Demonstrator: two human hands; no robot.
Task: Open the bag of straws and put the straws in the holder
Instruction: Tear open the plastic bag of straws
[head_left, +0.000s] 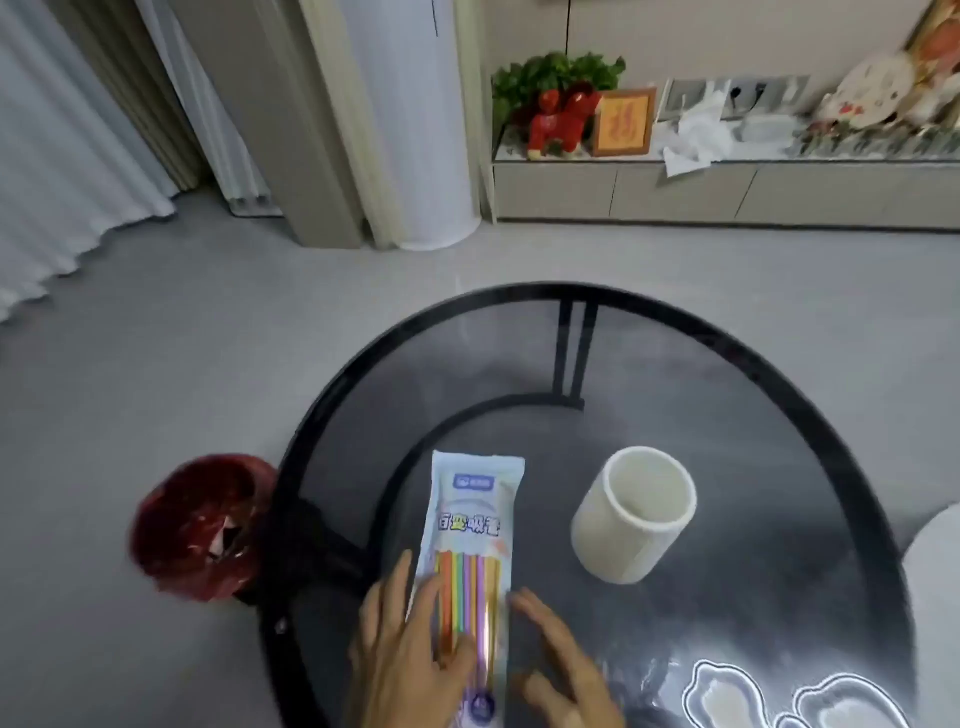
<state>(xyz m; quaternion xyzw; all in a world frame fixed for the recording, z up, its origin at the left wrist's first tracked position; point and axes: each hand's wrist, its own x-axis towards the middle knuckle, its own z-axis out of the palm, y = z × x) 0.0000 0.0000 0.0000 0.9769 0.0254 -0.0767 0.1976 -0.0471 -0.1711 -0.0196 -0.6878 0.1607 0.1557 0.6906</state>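
Bag of straws (470, 561): flat on glass table (727, 374), between both hands.
Left hand (402, 660): fingers spread, touching bag.
Right hand (563, 660): open, just beside bag.
Holder (631, 519): beyond right hand, empty.

Two bare hands only: left hand (402, 649), right hand (563, 660). No gloves, rings or watch seen on fingers (530, 610) or behind them toward the wrists. No sleeve in frame. Forearms cut off by lower edge. Nails blurred, unreadable.
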